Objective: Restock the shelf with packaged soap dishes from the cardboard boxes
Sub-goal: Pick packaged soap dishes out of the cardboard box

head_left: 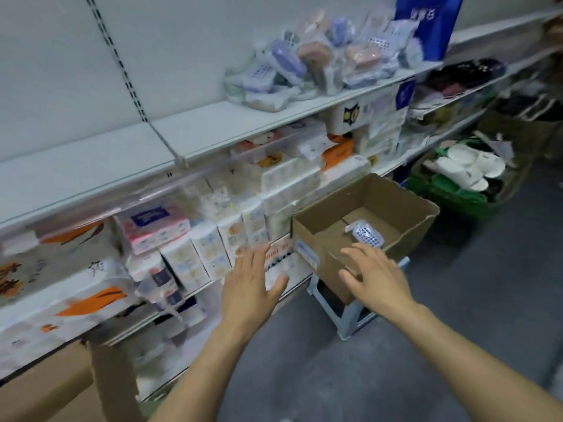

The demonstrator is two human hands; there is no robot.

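both hands, left hand (248,287) and right hand (373,277), fingers spread and holding nothing; one packaged soap dish (365,234) lies in the cardboard box (405,205), just beyond the right fingertips (355,248).

Two hands, left (249,281) and right (376,277). One open box (365,226) with one soap dish (367,233) inside. One stool (344,315) under it. A blurred heap of dishes (320,62) above, too jumbled to count.
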